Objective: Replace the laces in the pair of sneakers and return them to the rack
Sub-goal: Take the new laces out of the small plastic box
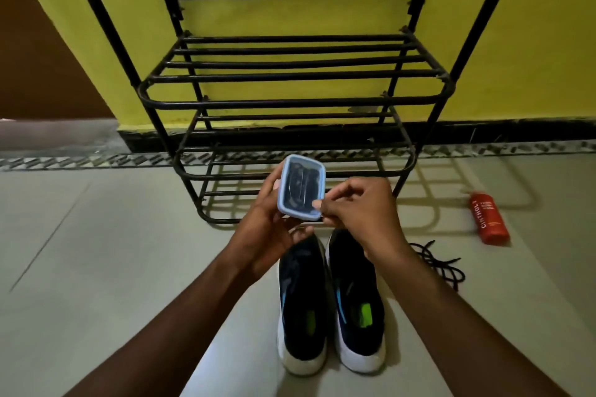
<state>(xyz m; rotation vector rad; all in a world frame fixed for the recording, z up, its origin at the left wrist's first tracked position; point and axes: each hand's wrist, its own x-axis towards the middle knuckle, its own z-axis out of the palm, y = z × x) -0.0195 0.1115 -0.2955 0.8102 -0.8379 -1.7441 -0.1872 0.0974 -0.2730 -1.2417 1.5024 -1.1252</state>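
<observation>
- Yellow-green wall [532,42] with a black skirting strip backs the scene in the head view, and a pale tiled floor [113,251] runs toward the camera.
- 1 black metal shoe rack [290,105] stands against that wall. At least 3 slatted tiers show, and the pair is not on any of them yet.
- 2 dark navy sneakers, the left sneaker [301,306] and the right sneaker [358,306], stand side by side on the floor just in front of the rack. Their toes point at it and their white heels face the person. No lace shows on either upper from this angle.
- 1 small plastic box with a blue lid [301,187] is held above the toes, tilted toward the camera. Dark coiled cord shows through the lid, probably the fresh laces.
- The left hand [264,229] cradles the box from below and the side, with its fingers curled round the body, most likely to steady it.
- The right hand [361,209] pinches the near right corner of the lid between thumb and fingertips. This grip looks suited to peeling the lid off.
- 1 tangle of loose black laces [442,264] lies on the floor to the right of the pair, apart from them. These are likely the old set, put aside.
- 1 red bottle [488,219] lies on its side further right, near the rack's shadow.
- As I read it, the old laces are out and rethreading has not begun.
</observation>
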